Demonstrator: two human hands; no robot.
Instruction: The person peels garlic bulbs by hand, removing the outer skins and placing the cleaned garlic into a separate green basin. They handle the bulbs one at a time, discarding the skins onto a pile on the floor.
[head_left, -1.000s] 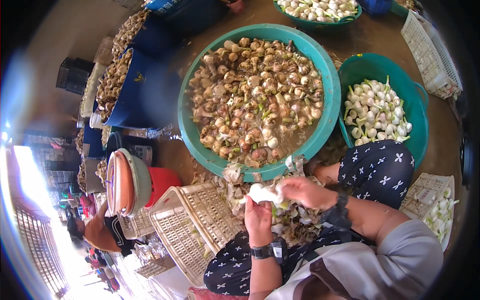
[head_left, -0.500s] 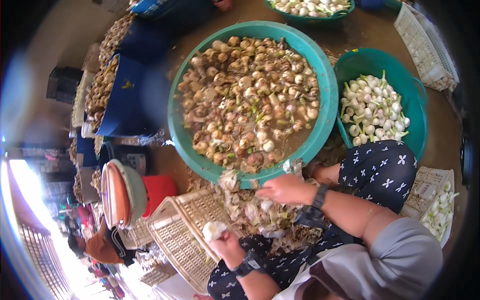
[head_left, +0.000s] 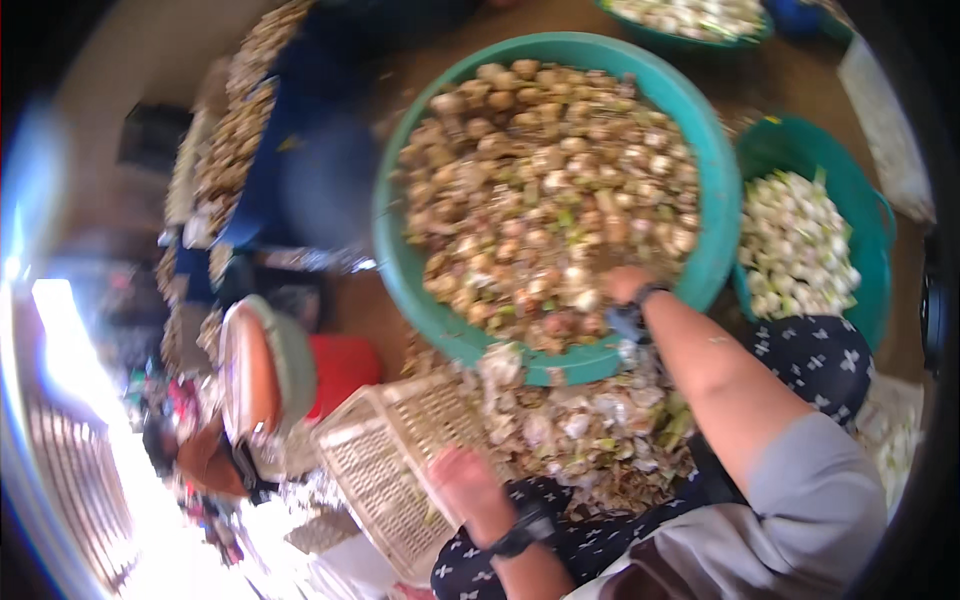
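Note:
My right hand (head_left: 628, 283) reaches over the near right part of the large green basin (head_left: 556, 372), at the bulbs in murky water. Motion blur and the bulbs hide its fingertips, so I cannot tell whether it grips one. The basin is full of brownish, unpeeled garlic bulbs (head_left: 520, 180), some with green stems. Near my lap, my left hand (head_left: 465, 480) hovers by the cream slatted plastic crate (head_left: 375, 450). Its fingers are smeared, and no bulb shows in it. A heap of torn papery skins (head_left: 590, 430) lies between the basin and my legs.
Cleaned white bulbs (head_left: 795, 245) fill part of a green tub (head_left: 875, 270) at right. Another green tub (head_left: 690, 38) of white bulbs stands at the far side. Leftward are a red bucket (head_left: 342, 372), stacked basins (head_left: 297, 365), and blue containers (head_left: 300, 150) beside more bulbs.
My right hand has gone from above the skins forward into the basin. The white bulb in my left hand no longer shows. The whole view has shifted slightly.

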